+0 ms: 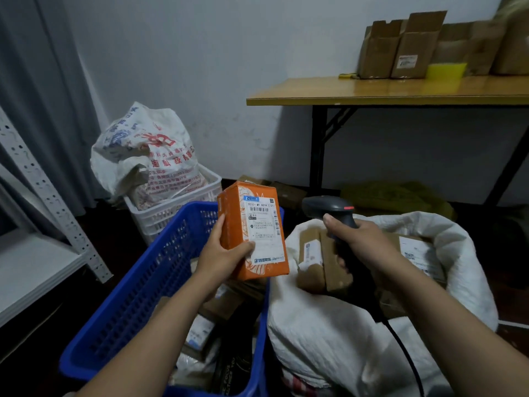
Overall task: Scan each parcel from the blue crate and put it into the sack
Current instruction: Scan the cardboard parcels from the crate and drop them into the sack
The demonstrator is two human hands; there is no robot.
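Above the blue plastic slatted crate (134, 285), the left hand (221, 257) grips an orange cardboard parcel (253, 230), label up, while the right hand (362, 245) clasps a dark grey handheld scanner (329, 209) over the open white woven sack (329, 339) holding brown boxes.

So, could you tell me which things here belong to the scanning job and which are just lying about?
Job: orange parcel in the left hand, scanner in the right hand, blue crate, white sack.
Lying about: white basket holding a printed bag, wooden table, cardboard boxes on it, metal shelving.
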